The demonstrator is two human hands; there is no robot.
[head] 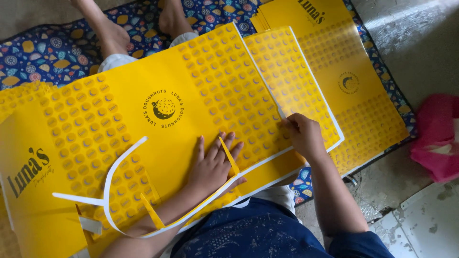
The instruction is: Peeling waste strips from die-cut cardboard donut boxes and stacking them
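Observation:
A large yellow printed cardboard sheet (158, 95) with a round dark emblem and rows of small circles lies across my lap. My left hand (213, 165) rests flat on it, fingers spread, with a thin yellow strip (229, 155) passing between the fingers. My right hand (302, 134) pinches the sheet's folded flap (287, 81) near its white edge. A long white-and-yellow backing strip (112, 184) loops loose over my left forearm and the near part of the sheet.
A stack of matching yellow sheets (349, 71) lies to the right on a dark blue patterned mat (48, 52). My bare feet (112, 33) show at the top. A pink cloth (437, 138) sits on the grey concrete floor (411, 43) at right.

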